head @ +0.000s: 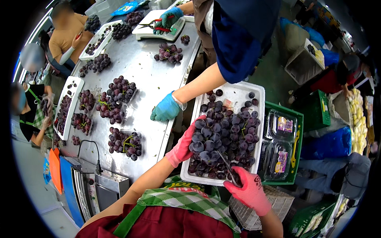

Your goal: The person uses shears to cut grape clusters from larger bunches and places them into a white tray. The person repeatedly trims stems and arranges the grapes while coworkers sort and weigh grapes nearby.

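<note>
A white foam tray (260,98) full of dark purple grapes lies before me, over the table's edge. My left hand (186,144), in a pink glove, holds a bunch of dark grapes (209,134) above the tray's left part. In a pink glove too, my right hand (248,187) grips a pair of scissors (227,165), whose slender blades reach the lower side of that bunch. Whether the blades are apart cannot be told. Grapes partly hide my left fingers.
A co-worker's blue-gloved hand (166,108) rests on the metal table (148,80); the other holds red-handled shears (162,25) over a scale (177,32). Grape bunches in clear boxes (128,144) stand left. A green crate (299,119) holds lidded clear boxes; a sealing machine (104,184) stands lower left.
</note>
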Demonstrator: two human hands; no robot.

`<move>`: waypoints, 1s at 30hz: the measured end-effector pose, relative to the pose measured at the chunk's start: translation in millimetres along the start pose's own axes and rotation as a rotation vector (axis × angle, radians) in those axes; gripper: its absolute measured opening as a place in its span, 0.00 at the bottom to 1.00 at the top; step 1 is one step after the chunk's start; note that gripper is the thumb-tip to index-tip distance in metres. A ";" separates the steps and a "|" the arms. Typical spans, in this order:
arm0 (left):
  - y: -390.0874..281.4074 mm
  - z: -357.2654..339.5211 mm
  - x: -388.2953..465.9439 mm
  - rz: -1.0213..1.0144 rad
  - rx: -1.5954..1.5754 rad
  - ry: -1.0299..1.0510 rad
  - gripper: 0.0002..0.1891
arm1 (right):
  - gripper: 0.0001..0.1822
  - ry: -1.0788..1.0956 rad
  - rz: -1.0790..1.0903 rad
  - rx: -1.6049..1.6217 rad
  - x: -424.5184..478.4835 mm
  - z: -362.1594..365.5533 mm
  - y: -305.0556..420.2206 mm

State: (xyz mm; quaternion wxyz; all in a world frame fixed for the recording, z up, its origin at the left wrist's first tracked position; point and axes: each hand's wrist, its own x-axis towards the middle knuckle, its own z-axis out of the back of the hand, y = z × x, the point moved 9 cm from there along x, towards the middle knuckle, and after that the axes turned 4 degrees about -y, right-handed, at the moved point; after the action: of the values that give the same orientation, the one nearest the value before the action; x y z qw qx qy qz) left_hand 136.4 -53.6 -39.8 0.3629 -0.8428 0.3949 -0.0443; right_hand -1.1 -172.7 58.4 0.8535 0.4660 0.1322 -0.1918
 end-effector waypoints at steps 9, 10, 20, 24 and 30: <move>15.2 -3.4 -21.0 0.107 -0.063 0.020 0.33 | 0.21 0.078 0.118 -0.310 11.3 -0.7 13.9; 13.7 -4.9 -20.8 0.113 0.007 0.032 0.34 | 0.20 0.055 0.173 -0.397 12.1 3.3 18.1; 21.7 -31.2 -17.1 0.250 0.198 0.180 0.37 | 0.20 0.327 0.361 -0.907 14.1 17.3 42.8; 31.0 -35.7 -18.8 0.319 0.199 0.216 0.35 | 0.18 0.415 0.410 -1.039 19.2 8.4 48.4; 44.4 -45.9 -14.9 0.355 0.103 0.204 0.29 | 0.16 0.358 0.530 -1.113 14.2 14.4 52.6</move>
State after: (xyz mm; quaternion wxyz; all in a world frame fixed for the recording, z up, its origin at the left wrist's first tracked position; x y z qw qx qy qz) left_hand 81.5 -88.6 -31.7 0.3658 -0.7314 0.5693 -0.0851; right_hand 35.9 -162.0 99.5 0.9510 -0.0049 0.2328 0.2035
